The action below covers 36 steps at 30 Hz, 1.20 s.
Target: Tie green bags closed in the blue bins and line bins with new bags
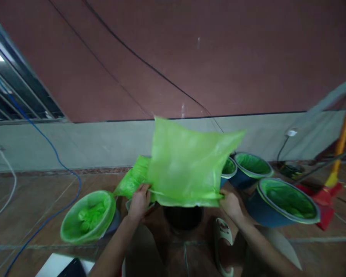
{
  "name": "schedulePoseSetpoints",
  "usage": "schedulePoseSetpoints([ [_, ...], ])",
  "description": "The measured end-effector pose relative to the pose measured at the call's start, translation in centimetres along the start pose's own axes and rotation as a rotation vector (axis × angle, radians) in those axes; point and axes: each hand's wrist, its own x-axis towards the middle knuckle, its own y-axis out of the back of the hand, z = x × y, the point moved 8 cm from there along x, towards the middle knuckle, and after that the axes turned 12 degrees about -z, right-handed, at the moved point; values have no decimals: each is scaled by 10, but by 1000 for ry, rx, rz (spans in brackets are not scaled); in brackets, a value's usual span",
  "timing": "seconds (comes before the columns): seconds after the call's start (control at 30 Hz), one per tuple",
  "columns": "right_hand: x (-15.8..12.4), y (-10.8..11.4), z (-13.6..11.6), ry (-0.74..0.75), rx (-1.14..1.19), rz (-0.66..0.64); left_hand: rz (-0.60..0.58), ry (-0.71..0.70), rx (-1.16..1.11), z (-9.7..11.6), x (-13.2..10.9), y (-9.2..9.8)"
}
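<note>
Stretched between my two hands is a green plastic bag, its far end billowing upward. My left hand pinches the near left corner. On the near right corner, my right hand is closed in the same way. Below the bag stands a dark bin, its upper part partly hidden by the plastic. Beside my left hand lies a bunched heap of green bags. A bin lined with green plastic stands further left, with crumpled green plastic inside.
Several blue bins with green liners stand at the right, including a near one and one behind. A red dustpan and an orange handle are at far right. A blue cable crosses the left floor. The wall rises behind.
</note>
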Motion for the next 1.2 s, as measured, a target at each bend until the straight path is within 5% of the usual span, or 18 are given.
schedulePoseSetpoints([
  [0.07, -19, -48, 55, -176, 59, -147, -109, 83, 3, -28, -17, -33],
  [0.17, -41, -66, 79, -178, 174, -115, -111, 175, 12, -45, -25, -36],
  [0.37, -70, -63, 57, -68, 210, -127, -135, 259, 23, -31, -26, -22],
  [0.57, -101, -78, 41, -19, 45, -397, -246, 434, 127, -27, -36, -30],
  [0.73, -123, -86, 27, -129, -260, -566, -217, 390, 153, -9, -32, -30],
  [0.93, -129, -136, -26, 22, -333, -569, -136, 313, 176, 25, -29, -29],
  [1.03, -123, -155, -32, 41, -240, -588, -126, 279, 161, 35, -28, -27],
  [1.2, -90, -107, -19, 60, 46, -371, -196, 190, 126, 37, -30, -32],
])
